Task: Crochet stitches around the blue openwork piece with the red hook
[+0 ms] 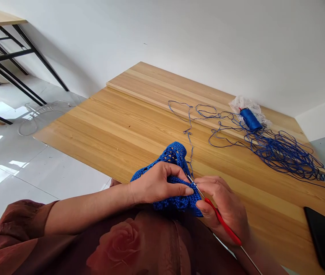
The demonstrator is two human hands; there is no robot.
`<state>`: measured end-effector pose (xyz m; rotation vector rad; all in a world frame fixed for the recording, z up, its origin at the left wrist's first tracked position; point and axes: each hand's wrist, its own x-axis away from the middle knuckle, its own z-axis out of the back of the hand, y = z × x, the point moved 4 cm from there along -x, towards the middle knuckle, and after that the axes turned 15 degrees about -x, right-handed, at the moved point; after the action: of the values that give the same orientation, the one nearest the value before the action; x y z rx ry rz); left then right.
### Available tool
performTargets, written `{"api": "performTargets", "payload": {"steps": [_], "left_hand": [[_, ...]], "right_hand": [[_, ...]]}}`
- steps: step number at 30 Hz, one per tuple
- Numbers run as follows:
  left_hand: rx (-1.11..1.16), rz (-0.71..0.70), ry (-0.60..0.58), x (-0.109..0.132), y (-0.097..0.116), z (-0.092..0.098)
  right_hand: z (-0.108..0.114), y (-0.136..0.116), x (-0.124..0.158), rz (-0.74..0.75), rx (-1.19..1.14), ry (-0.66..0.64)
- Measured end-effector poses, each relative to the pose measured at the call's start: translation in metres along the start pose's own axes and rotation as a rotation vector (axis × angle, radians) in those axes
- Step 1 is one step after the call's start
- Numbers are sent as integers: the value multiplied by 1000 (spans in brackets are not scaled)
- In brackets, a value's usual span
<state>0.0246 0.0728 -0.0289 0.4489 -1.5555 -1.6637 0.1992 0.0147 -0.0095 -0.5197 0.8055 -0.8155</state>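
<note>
A piece of blue crochet work (176, 152) with an openwork pattern is bunched over the near table edge. My left hand (162, 183) pinches its upper edge between thumb and fingers. My right hand (225, 206) is closed around a crochet hook (222, 221) with a red handle and a metal shaft at both ends. The hook's tip lies at the fabric's edge, right beside my left fingertips. From the work, a blue yarn strand (190, 143) with small tangles runs up the table. Whether a loop sits on the hook is too small to tell.
A blue yarn spool (251, 119) lies on crumpled clear plastic (241, 102) at the back right. Loose blue yarn (283, 152) spreads in a heap before it. A black phone (324, 238) rests at the right edge of the wooden table (93, 126). Another table (2, 15) stands far left.
</note>
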Motion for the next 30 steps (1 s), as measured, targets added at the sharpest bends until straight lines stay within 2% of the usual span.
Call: {"api": "performTargets", "payload": {"steps": [4,8,10,12,17,21,24,27,30], "left_hand": [[-238,-69,164,4,6,0],[-424,-149,250,9,8,-2],[-428,-151,261,10,6,-3],[-398,-153,250,10,5,-5],[-347,-198,206,10,6,-9],[-295,-128,256,10,2,-4],[-308,-97,278,10,0,-1],[-322,-100,301,10,0,-2],[-339,-115,338,10,2,-2]], "right_hand": [[-3,-1,-3,36,157,5],[-1,-4,-6,70,315,-24],[1,-3,-8,67,377,-27],[2,0,-10,33,336,-33],[-11,8,-19,-130,-31,-139],[0,-3,-21,-76,221,9],[5,-15,-18,29,408,34],[1,-19,-16,92,462,24],[-3,-15,-15,57,435,61]]}}
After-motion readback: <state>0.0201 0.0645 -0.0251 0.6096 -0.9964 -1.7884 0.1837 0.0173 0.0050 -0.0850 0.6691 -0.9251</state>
